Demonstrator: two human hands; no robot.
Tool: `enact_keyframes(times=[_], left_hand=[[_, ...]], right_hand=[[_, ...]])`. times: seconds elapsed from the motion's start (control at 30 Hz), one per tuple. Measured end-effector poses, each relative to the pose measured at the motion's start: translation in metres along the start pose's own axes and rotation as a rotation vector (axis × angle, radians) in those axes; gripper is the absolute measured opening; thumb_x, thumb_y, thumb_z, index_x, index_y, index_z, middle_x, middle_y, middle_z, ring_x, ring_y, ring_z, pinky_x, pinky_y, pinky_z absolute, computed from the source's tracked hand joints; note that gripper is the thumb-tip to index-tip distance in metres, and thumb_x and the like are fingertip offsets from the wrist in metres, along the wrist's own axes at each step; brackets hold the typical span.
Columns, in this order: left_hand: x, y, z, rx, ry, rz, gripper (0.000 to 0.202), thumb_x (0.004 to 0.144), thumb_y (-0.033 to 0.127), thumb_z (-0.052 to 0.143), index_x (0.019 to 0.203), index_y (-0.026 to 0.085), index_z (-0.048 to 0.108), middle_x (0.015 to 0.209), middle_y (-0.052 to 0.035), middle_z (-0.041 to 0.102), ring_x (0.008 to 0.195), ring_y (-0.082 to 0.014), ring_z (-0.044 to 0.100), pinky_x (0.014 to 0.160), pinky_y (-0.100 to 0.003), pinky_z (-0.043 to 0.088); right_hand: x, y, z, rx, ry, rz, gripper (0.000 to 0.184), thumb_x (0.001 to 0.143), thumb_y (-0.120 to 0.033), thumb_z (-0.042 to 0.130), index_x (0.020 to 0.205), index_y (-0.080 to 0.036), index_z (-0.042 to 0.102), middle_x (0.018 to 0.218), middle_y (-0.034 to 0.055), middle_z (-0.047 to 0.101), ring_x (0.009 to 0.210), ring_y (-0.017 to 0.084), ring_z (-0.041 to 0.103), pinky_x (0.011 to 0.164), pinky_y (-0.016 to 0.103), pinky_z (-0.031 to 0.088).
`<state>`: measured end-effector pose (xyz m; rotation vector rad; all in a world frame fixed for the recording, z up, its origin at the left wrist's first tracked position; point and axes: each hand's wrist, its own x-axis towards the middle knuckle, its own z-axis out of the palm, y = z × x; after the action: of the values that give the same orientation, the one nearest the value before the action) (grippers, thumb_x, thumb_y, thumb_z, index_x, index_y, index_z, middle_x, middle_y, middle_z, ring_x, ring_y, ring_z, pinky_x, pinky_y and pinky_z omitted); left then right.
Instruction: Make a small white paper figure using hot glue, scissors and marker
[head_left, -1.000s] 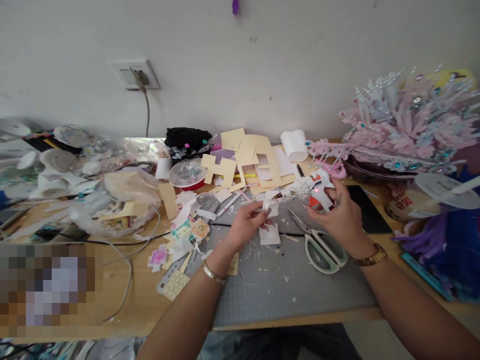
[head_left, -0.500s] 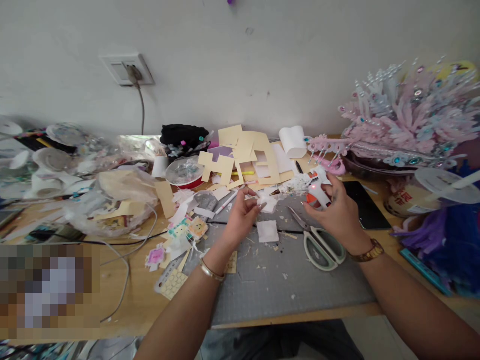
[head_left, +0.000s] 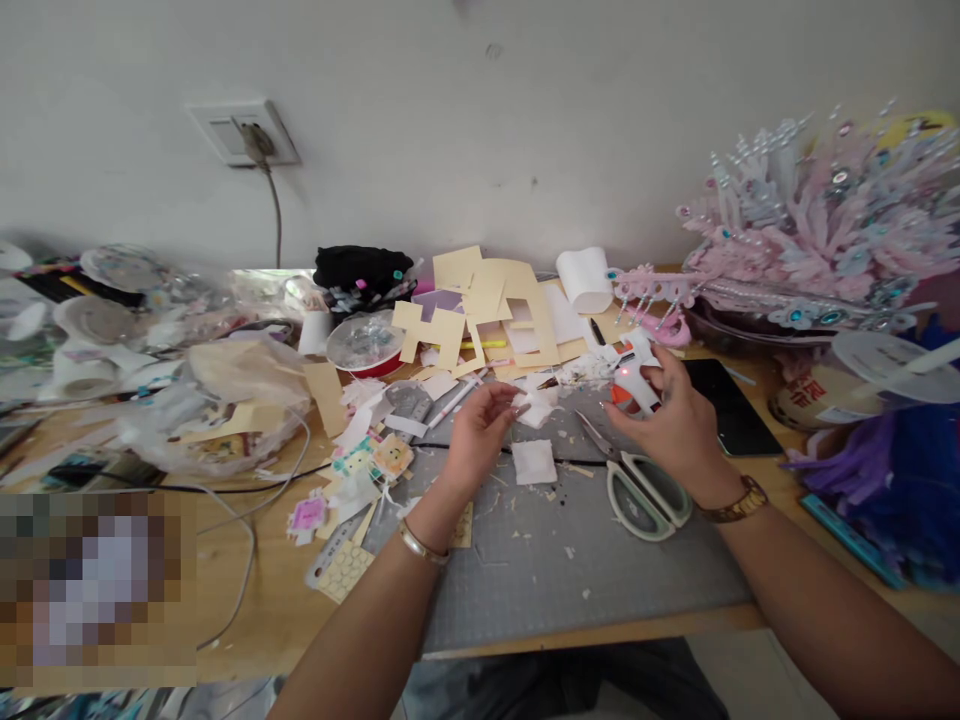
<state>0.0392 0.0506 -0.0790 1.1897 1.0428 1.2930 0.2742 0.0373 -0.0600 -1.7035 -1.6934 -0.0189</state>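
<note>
My left hand (head_left: 480, 430) pinches a small white piece (head_left: 537, 406) just above the grey cutting mat (head_left: 570, 560). My right hand (head_left: 671, 420) is wrapped round a white and orange glue gun (head_left: 634, 378) with a red light lit, its nozzle pointing left toward the white piece. Another white square (head_left: 534, 462) lies flat on the mat below my left fingers. Scissors with pale green handles (head_left: 637, 490) lie on the mat under my right hand.
Beige card offcuts (head_left: 487, 305) and a white roll (head_left: 585, 278) sit behind the mat. A pink and silver ornament (head_left: 810, 240) fills the right. A black tablet (head_left: 724, 405), plastic bags (head_left: 232, 400), cables (head_left: 247, 520) and small stickers (head_left: 360, 470) crowd the wooden table.
My left hand lifted the white piece off the mat's square and moved it up toward the glue gun; the right hand with the gun rose slightly. The view shifted a little.
</note>
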Motion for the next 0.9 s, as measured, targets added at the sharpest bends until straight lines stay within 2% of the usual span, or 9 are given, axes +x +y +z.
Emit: enact_keyframes(times=[0.17,0.33,0.53,0.9], left_hand=[[0.0002,-0.0037,0.0000,0.050,0.026,0.013,0.013,0.072,0.020,0.074,0.082,0.019,0.065,0.082,-0.0022,0.070,0.074,-0.0145,0.062,0.070,-0.025,0.049],[0.0004,-0.0060,-0.0006,0.061,0.037,0.026,0.012,0.071,0.019,0.073,0.081,0.018,0.066,0.082,-0.0021,0.070,0.072,-0.0136,0.061,0.068,-0.024,0.047],[0.0010,-0.0071,0.0000,0.044,0.027,0.040,0.015,0.070,0.024,0.074,0.081,0.018,0.065,0.082,-0.0017,0.070,0.074,-0.0143,0.063,0.070,-0.025,0.050],[-0.0002,-0.0051,0.0015,0.054,0.040,0.028,0.016,0.069,0.023,0.075,0.081,0.019,0.066,0.080,-0.0015,0.071,0.069,-0.0132,0.063,0.063,-0.023,0.049]], right_hand=[[-0.0004,-0.0027,-0.0015,-0.013,-0.023,-0.007,0.082,0.069,-0.043,0.072,0.140,-0.015,0.044,0.113,0.0146,0.072,0.102,0.032,0.070,0.087,0.043,0.055],[-0.0005,-0.0039,-0.0022,-0.032,-0.041,-0.028,0.078,0.071,-0.041,0.072,0.139,-0.015,0.046,0.112,0.0148,0.073,0.101,0.032,0.070,0.086,0.043,0.056],[-0.0017,0.0030,0.0035,-0.041,0.029,-0.127,0.076,0.075,-0.038,0.069,0.142,-0.016,0.044,0.106,0.0130,0.075,0.092,0.032,0.073,0.075,0.042,0.058],[-0.0018,0.0017,0.0045,-0.026,0.055,-0.170,0.070,0.078,-0.033,0.064,0.144,-0.016,0.044,0.104,0.0120,0.077,0.092,0.031,0.074,0.074,0.042,0.060]])
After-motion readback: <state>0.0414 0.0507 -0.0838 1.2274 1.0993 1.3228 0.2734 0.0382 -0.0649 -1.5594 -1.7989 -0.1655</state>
